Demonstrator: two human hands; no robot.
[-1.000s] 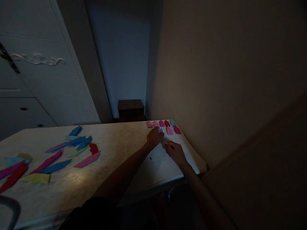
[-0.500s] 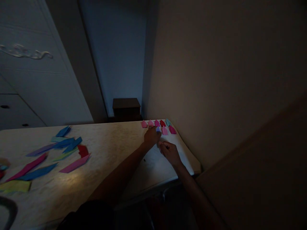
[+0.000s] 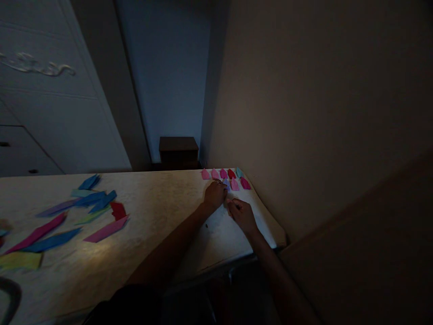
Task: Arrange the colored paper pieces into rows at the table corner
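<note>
Loose coloured papers (image 3: pixel 106 229) are lying on the left of the table (image 3: pixel 162 212); left hand (image 3: pixel 215 195), fingers curled, is resting beside a small purple paper (image 3: pixel 227 184) near the far right corner, cannot tell if gripping. Right hand (image 3: pixel 242 214) is holding its fingertips together in front of a pink paper (image 3: pixel 235 184), cannot tell around what

The 2 arms (image 3: pixel 177 243) reach forward, left grip (image 3: pixel 215 195) just beside right grip (image 3: pixel 241 215) (curled inward).
</note>
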